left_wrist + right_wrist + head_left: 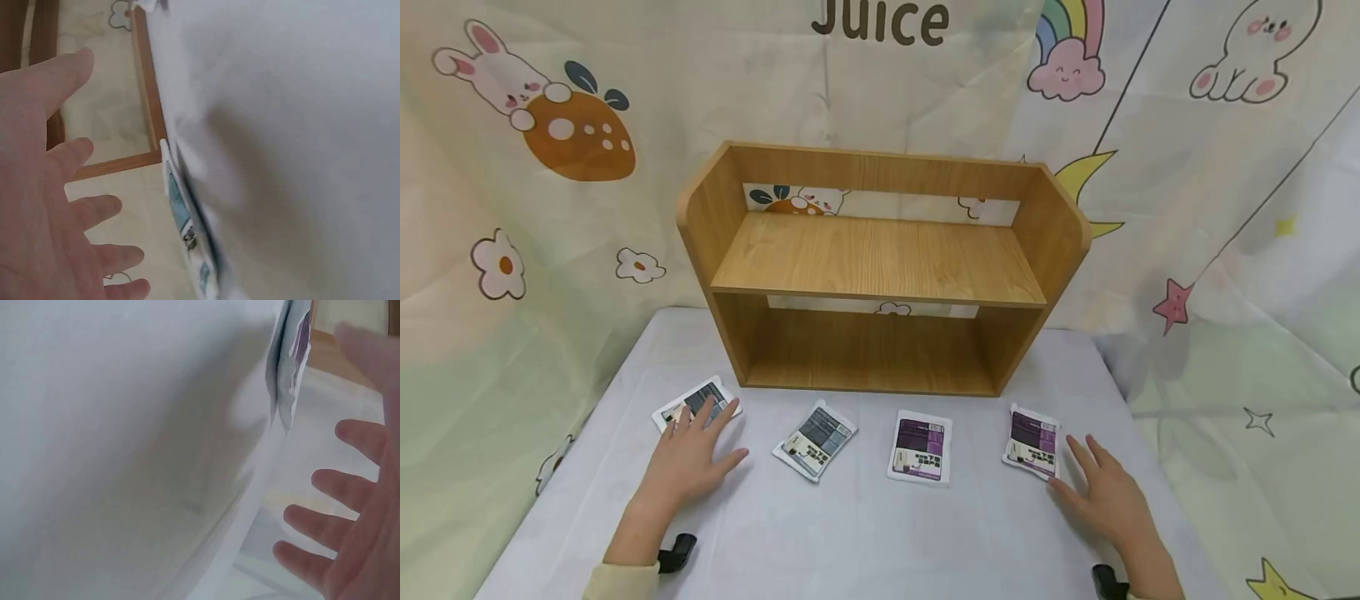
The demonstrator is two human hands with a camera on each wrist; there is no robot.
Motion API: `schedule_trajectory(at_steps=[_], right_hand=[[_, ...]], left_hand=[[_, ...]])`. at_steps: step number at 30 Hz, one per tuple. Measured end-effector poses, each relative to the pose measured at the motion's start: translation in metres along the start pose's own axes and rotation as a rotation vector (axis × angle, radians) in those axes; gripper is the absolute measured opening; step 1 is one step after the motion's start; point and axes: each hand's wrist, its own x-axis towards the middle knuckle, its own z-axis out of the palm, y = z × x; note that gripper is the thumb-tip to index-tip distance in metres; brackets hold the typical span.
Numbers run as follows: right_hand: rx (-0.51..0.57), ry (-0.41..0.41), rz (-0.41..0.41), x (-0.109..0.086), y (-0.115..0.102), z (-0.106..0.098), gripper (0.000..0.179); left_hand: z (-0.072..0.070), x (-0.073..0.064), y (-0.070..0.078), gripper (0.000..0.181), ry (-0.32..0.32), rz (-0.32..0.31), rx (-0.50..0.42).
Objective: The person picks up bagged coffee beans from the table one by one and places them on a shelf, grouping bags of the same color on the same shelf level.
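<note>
Four small flat packets would be several sachets in a loose row on the white table. My left hand [683, 468] hovers over the leftmost sachet [709, 390], which has a blue-grey label, its fingers spread and overlapping it in the head view. In the left wrist view that sachet [187, 228] lies beyond the fingertips. A second blue-grey sachet [815, 440] lies tilted to the right of this hand. My right hand [1108, 500] is spread beside the rightmost, purple-labelled sachet [1032, 442], thumb tip near its lower corner. Another purple sachet [921, 448] lies between. Neither hand grips anything.
A two-tier wooden shelf [880, 262] stands at the back of the table [865, 542], behind the sachets. Printed cloth [647, 333] with cartoon figures hangs behind and on both sides. Each wrist wears a black camera mount, such as the left mount [677, 552].
</note>
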Motion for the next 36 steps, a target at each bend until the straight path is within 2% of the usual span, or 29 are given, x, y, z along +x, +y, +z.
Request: schedule_trajectory(at_steps=[7, 15, 23, 26, 29, 31, 36], right_hand=[[0.058, 0.045, 0.001, 0.005, -0.006, -0.001, 0.067], [0.087, 0.029, 0.017, 0.014, -0.013, 0.003, 0.057], [0.084, 0.029, 0.008, 0.015, -0.013, 0.008, 0.054], [0.09, 0.029, 0.002, 0.015, -0.013, 0.008, 0.053], [0.095, 0.026, 0.0, 0.015, -0.011, 0.009, 0.052], [0.098, 0.017, 0.005, 0.015, -0.01, 0.009, 0.052], [0.11, -0.01, 0.023, 0.015, -0.006, 0.01, 0.053]], left_hand=[[-0.024, 0.01, 0.0, 0.081, 0.033, 0.023, 0.004], [-0.053, 0.019, -0.009, 0.083, 0.039, 0.019, -0.091], [-0.091, 0.028, -0.014, 0.085, 0.004, 0.025, -0.3], [-0.104, 0.033, -0.015, 0.08, 0.052, 0.06, -0.393], [-0.116, 0.039, -0.016, 0.073, 0.143, 0.125, -0.491], [-0.126, 0.043, -0.017, 0.07, 0.175, 0.141, -0.547], [-0.156, 0.052, -0.016, 0.066, 0.187, 0.098, -0.686]])
